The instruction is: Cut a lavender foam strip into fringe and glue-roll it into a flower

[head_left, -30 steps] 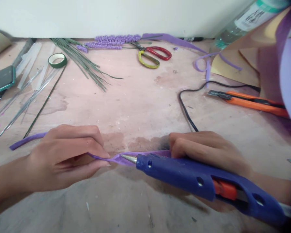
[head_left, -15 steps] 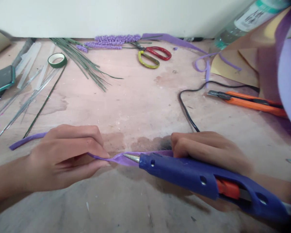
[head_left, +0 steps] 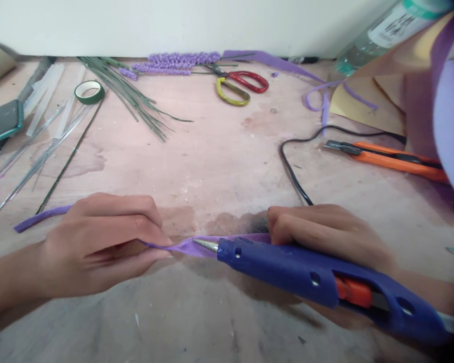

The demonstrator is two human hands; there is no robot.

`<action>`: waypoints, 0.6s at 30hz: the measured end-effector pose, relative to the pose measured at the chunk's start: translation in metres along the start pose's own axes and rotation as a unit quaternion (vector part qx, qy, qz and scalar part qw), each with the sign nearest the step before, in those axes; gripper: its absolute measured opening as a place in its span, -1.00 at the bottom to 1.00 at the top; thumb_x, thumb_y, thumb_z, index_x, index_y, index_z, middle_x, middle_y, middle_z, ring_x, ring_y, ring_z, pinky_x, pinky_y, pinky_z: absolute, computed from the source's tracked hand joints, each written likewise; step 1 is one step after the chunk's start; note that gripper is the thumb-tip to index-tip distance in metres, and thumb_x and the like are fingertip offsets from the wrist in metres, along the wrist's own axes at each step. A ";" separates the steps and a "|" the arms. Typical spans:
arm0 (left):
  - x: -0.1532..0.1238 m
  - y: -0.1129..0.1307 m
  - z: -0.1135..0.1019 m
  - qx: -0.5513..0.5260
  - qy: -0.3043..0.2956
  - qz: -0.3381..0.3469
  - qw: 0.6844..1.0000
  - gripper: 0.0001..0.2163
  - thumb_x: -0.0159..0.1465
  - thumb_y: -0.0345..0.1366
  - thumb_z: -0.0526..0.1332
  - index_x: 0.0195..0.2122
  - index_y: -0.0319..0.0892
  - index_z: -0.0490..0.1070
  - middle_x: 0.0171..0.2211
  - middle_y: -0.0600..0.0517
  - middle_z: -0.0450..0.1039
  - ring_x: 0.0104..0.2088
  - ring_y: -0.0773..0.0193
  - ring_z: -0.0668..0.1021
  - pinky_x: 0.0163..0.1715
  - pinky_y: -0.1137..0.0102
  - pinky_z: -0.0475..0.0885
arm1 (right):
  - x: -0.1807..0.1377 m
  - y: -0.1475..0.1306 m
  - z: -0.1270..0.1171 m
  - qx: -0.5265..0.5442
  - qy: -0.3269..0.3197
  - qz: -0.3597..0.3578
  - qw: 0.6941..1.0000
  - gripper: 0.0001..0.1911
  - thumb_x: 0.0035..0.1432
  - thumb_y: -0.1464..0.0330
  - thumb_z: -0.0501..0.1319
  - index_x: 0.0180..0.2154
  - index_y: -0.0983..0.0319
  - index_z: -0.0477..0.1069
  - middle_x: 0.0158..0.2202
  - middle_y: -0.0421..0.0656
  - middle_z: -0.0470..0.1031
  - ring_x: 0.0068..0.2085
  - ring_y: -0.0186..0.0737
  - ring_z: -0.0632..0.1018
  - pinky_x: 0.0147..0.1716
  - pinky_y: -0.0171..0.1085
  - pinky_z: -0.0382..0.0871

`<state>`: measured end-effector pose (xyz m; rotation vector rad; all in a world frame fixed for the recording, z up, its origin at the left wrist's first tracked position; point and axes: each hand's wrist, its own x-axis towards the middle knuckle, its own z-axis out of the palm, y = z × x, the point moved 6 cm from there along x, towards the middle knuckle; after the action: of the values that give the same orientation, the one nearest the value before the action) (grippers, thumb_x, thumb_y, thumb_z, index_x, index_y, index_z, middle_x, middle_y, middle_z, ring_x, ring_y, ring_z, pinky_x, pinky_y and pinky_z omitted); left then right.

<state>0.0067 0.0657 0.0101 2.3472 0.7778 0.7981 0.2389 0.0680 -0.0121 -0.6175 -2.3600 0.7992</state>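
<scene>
My left hand [head_left: 109,244] pinches a narrow purple felt strip [head_left: 191,247] between thumb and fingertips, and the strip's loose end sticks out to the left behind the knuckles. Close to that pinch, the metal nozzle of a blue hot glue gun [head_left: 280,267] touches or nearly touches the strip. My right hand [head_left: 329,237] is closed behind the glue gun, which hides most of its fingers. The strip's right end runs to the curled fingers of this hand. The gun's red trigger [head_left: 353,291] shows through its body.
Scissors [head_left: 242,88], purple fuzzy stems [head_left: 174,63] and green wires [head_left: 136,101] lie at the back. Green tape [head_left: 90,93], clear glue sticks [head_left: 41,101] and a phone [head_left: 2,121] are left. A box cutter [head_left: 389,159], black cord [head_left: 287,156] and bottle [head_left: 389,30] are right.
Almost nothing differs. Both hands, the strip and the glue gun hold nearly the same place, with only a slight shift of the whole view.
</scene>
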 end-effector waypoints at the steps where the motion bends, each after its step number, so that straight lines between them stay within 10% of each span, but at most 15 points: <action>1: 0.000 0.000 0.000 0.000 0.004 0.002 1.000 -0.86 0.45 -0.34 0.21 -0.22 -0.18 0.55 -0.32 -0.02 0.60 -0.38 0.31 0.64 -0.42 0.47 0.57 | -0.001 0.001 0.001 -0.001 0.004 -0.004 1.000 -0.71 0.39 0.13 0.07 -0.34 0.16 0.19 -0.51 -0.25 0.13 -0.57 -0.34 0.18 -0.63 -0.25 -0.01; 10: 0.002 0.009 -0.003 0.045 -0.030 0.019 0.998 -0.90 0.45 -0.36 0.21 -0.18 -0.17 0.53 -0.32 -0.01 0.63 -0.40 0.30 0.64 -0.30 0.41 0.68 | 0.011 0.018 -0.034 -0.136 -0.116 0.041 0.983 -0.87 0.36 0.24 0.24 -0.22 0.14 0.42 -0.40 -0.20 0.45 -0.45 -0.32 0.46 -0.47 -0.26 0.31; 14: 0.001 0.010 0.000 0.059 -0.041 0.045 0.996 -0.85 0.49 -0.33 0.15 -0.17 -0.15 0.51 -0.30 -0.03 0.65 -0.35 0.27 0.69 -0.31 0.42 0.66 | 0.025 0.056 -0.086 -0.269 -0.005 0.014 0.963 -0.77 0.30 0.08 0.19 -0.24 0.08 0.42 -0.22 -0.14 0.51 -0.31 -0.15 0.52 -0.40 -0.15 0.34; 18: 0.002 0.010 0.005 0.072 -0.039 0.076 0.994 -0.85 0.50 -0.35 0.12 -0.18 -0.18 0.48 -0.26 -0.06 0.66 -0.31 0.28 0.70 -0.37 0.44 0.61 | 0.041 0.091 -0.101 -0.388 -0.047 0.045 0.920 -0.67 0.19 0.03 0.14 -0.07 -0.04 0.46 -0.08 -0.06 0.43 -0.22 0.08 0.44 -0.27 0.07 0.40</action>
<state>0.0147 0.0585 0.0139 2.5754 0.6476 0.7288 0.2951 0.1969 0.0099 -1.0183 -2.7218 -0.1273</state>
